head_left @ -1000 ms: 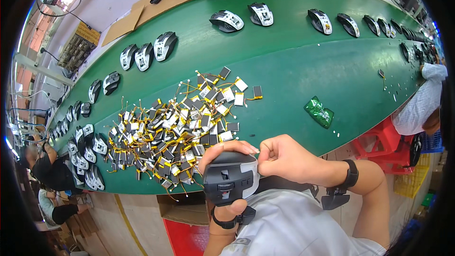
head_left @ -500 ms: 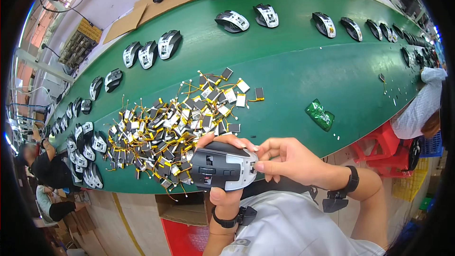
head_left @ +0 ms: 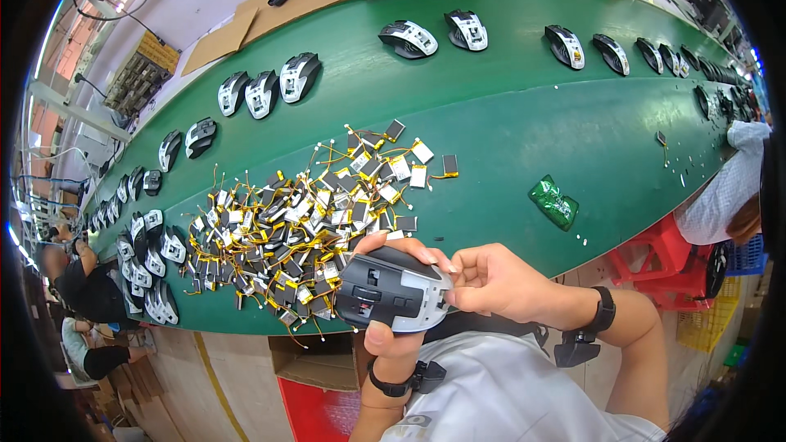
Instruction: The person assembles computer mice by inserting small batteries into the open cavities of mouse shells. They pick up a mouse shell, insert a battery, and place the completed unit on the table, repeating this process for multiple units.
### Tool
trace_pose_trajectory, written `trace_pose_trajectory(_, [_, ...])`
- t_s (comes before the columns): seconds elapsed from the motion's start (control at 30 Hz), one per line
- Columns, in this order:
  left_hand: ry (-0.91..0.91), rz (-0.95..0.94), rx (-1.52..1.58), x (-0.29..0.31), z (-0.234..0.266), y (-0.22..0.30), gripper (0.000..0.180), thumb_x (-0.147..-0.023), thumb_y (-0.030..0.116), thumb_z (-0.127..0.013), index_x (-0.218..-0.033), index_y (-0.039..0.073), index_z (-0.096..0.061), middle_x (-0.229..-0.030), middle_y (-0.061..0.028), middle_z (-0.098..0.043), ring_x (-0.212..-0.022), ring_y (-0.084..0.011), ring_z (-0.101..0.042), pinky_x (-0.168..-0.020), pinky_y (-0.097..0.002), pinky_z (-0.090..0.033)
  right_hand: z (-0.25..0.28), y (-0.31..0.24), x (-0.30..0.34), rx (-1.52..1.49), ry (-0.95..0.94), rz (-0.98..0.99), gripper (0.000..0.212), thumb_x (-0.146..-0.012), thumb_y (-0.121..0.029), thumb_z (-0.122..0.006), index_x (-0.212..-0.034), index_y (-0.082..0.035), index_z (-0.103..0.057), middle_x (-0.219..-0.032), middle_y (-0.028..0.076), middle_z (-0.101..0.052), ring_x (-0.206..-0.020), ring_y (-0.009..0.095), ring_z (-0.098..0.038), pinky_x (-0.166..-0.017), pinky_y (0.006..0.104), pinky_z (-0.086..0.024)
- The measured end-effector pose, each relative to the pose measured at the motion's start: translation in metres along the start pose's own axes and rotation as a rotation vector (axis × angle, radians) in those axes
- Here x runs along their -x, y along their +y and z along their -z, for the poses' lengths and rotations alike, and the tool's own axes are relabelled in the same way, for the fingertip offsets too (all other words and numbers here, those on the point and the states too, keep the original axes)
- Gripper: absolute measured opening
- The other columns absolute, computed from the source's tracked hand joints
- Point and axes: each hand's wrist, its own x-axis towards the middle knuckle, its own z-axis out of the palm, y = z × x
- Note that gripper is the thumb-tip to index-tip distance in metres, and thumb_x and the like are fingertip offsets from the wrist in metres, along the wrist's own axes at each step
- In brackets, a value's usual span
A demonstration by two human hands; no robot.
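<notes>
My left hand is closed around a black and white computer mouse, with its fingers along the far side and its thumb on the near side. Openings show in the mouse's upper face. At the white end, my right hand has thumb and fingers pinched together against the shell. Whatever sits between those fingertips, if anything, is hidden. Just left of the mouse lies a heap of small flat battery packs with thin wires and yellow tape.
Several similar mice stand along the raised green strip, and others cluster at the left. A crumpled green packet lies to the right on the green table. Red stools stand beyond its near edge. People sit at both ends.
My right thumb and fingers have curled in tighter at the mouse's white end. The mouse has turned slightly in my left hand. The whole view has shifted a little.
</notes>
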Motion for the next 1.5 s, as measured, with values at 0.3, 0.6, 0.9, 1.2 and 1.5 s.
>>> trace_pose_trajectory(0.3, [-0.048,0.0,-0.11,-0.009,0.018,-0.001,0.086,-0.08,0.065,-0.056,-0.138,0.007,-0.032,-0.099,-0.0183,-0.054,-0.085,-0.0327,-0.062,-0.069,-0.0477,-0.058,0.009,0.006,0.016,-0.044,-0.094,-0.032,0.028,-0.087,-0.01,-0.073,-0.108,0.001,-0.058,-0.083,0.001,-0.063,-0.069,0.005,-0.057,-0.056,0.0212,-0.046])
trace_pose_trajectory(0.6, [-0.02,0.084,0.111,-0.013,0.011,-0.016,0.078,-0.085,0.057,-0.053,-0.141,0.008,-0.031,-0.108,-0.0186,-0.056,-0.094,-0.0333,-0.061,-0.081,-0.047,-0.054,-0.011,0.003,-0.004,-0.325,0.414,0.705,0.037,-0.087,0.002,-0.067,-0.121,0.002,-0.052,-0.103,0.012,-0.067,-0.099,0.017,-0.063,-0.084,0.03,-0.051])
trace_pose_trajectory(0.9, [0.135,0.278,0.393,-0.022,0.02,-0.011,0.063,-0.092,0.053,-0.042,-0.133,0.005,-0.044,-0.103,-0.0178,-0.058,-0.091,-0.0335,-0.06,-0.075,-0.0447,-0.053,-0.012,0.016,-0.013,0.873,0.472,1.208,0.038,-0.061,0.008,-0.074,-0.096,-0.005,-0.074,-0.093,0.008,-0.065,-0.074,0.021,-0.062,-0.06,0.0309,-0.053])
trace_pose_trajectory(1.2, [0.245,0.362,0.447,-0.019,0.024,-0.012,0.063,-0.092,0.056,-0.041,-0.13,0.007,-0.048,-0.107,-0.0176,-0.059,-0.093,-0.0343,-0.063,-0.074,-0.0507,-0.055,-0.005,0.003,-0.005,1.32,0.542,1.372,0.04,-0.056,0.004,-0.075,-0.095,-0.006,-0.076,-0.091,0.004,-0.062,-0.072,0.019,-0.055,-0.061,0.0289,-0.049])
trace_pose_trajectory(1.5, [0.282,0.355,0.394,-0.02,0.019,-0.009,0.062,-0.093,0.056,-0.04,-0.129,0.007,-0.049,-0.104,-0.0161,-0.061,-0.089,-0.0335,-0.064,-0.073,-0.0515,-0.056,0.001,-0.001,-0.008,1.416,0.392,1.395,0.044,-0.055,-0.003,-0.071,-0.099,-0.004,-0.075,-0.091,0.004,-0.056,-0.075,0.019,-0.052,-0.06,0.0296,-0.049])
